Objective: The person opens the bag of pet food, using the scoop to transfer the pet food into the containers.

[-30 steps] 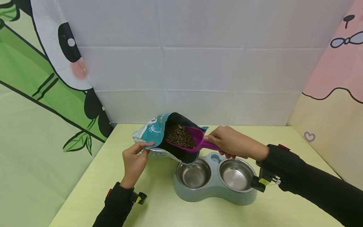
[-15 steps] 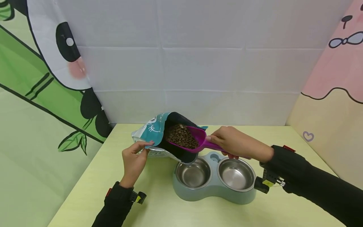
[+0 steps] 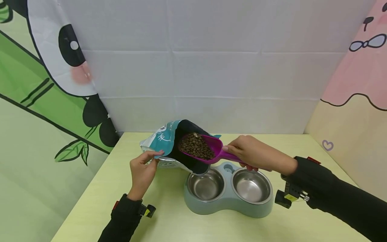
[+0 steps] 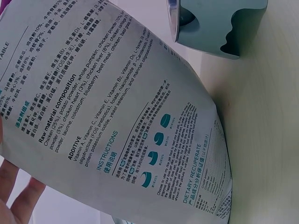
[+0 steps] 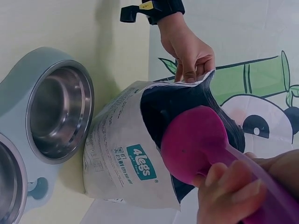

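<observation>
My left hand (image 3: 143, 171) pinches the edge of an open pet food bag (image 3: 165, 136), white and teal outside and black inside, tilted with its mouth toward the right. In my right hand (image 3: 248, 150) is the handle of a magenta scoop (image 3: 215, 144). Brown kibble (image 3: 196, 147) is heaped in the scoop, whose front part sits within the bag's mouth. The right wrist view shows the scoop's rounded back (image 5: 194, 144) against the dark lining. Printed text covers the bag's side (image 4: 126, 112) in the left wrist view.
A blue-grey double bowl stand (image 3: 227, 211) sits on the pale yellow table (image 3: 169, 222), just in front of the bag. Its two steel bowls (image 3: 251, 193) have bare bottoms. A white sheet (image 3: 211, 77) hangs behind the table, with cartoon-print sheets at both sides.
My right hand and the loaded scoop have shifted slightly to the right, drawing a little out of the bag. The left hand and the bag stay nearly where they were.
</observation>
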Demonstrator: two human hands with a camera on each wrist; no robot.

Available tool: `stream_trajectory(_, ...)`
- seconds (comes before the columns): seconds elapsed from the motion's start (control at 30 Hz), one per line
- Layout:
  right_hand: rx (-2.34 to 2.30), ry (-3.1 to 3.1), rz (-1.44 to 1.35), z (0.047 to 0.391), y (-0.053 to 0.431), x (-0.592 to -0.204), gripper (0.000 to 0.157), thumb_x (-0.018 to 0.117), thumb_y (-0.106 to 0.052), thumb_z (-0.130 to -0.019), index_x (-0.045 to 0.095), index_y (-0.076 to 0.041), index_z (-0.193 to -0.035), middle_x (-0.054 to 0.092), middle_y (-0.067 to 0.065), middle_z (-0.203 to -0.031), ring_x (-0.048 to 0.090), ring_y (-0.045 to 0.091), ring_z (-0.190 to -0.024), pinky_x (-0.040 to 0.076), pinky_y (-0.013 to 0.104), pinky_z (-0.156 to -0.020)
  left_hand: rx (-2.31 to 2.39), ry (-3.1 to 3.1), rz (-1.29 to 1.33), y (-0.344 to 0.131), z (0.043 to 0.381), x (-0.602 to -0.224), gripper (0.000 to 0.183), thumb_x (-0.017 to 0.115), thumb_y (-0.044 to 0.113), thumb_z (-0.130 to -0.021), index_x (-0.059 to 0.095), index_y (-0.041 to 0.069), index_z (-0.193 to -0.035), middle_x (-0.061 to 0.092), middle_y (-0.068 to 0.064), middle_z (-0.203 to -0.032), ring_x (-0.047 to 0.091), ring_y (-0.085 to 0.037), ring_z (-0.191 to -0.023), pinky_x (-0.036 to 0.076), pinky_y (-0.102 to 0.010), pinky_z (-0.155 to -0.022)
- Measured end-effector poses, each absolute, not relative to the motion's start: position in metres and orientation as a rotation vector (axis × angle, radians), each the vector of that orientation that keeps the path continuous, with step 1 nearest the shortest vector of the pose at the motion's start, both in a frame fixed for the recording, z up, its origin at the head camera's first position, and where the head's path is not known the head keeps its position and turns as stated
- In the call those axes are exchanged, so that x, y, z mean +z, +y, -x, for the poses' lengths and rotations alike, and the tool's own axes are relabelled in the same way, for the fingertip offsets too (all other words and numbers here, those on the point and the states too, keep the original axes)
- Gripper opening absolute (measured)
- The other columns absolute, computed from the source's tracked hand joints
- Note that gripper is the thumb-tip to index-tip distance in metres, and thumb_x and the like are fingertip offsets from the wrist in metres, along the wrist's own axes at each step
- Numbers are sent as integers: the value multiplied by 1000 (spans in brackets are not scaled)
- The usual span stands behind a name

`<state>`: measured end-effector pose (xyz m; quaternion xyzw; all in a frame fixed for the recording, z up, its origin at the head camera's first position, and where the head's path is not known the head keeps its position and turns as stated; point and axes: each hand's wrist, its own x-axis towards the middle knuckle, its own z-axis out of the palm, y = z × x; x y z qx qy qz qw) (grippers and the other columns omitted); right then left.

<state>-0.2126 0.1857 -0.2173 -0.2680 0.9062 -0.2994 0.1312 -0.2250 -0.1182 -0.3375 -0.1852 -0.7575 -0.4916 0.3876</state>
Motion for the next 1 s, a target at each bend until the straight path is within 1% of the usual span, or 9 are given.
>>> stream_trajectory(0.2,-858,2640,752,211,187,-216,26,44,-30,-95,60,-18,-79,43,2,-51,38,13,-39,40,29,-40,-1250,-1928,467,-118,224,-338,16,59,-15,-74,65,-2,-83,66,-16,-80,63,-24,-81,45,-17,-79)
stream_trajectory(0.43,-855,2639,807,206,189,-215,26,46,-32,-94,60,-16,-79,43,2,-51,38,14,-39,38,29,-38,-1247,-1924,469,-118,224,-338,16,59,-15,-74,64,-3,-82,66,-16,-80,63,-25,-80,45,-16,-79)
stream_trajectory(0.73,-857,2638,782,204,193,-214,27,45,-31,-95,59,-16,-77,43,2,-51,40,14,-40,40,30,-38,-1252,-1922,472,-118,224,-338,15,59,-15,-74,64,-4,-82,66,-16,-80,63,-24,-80,45,-17,-79)
stream_trajectory(1.0,-849,2645,770,202,194,-214,26,46,-31,-94,59,-18,-76,40,0,-50,40,13,-39,42,31,-39,-1245,-1923,473,-117,224,-336,17,58,-16,-73,64,-3,-82,66,-17,-80,63,-24,-80,45,-16,-78)
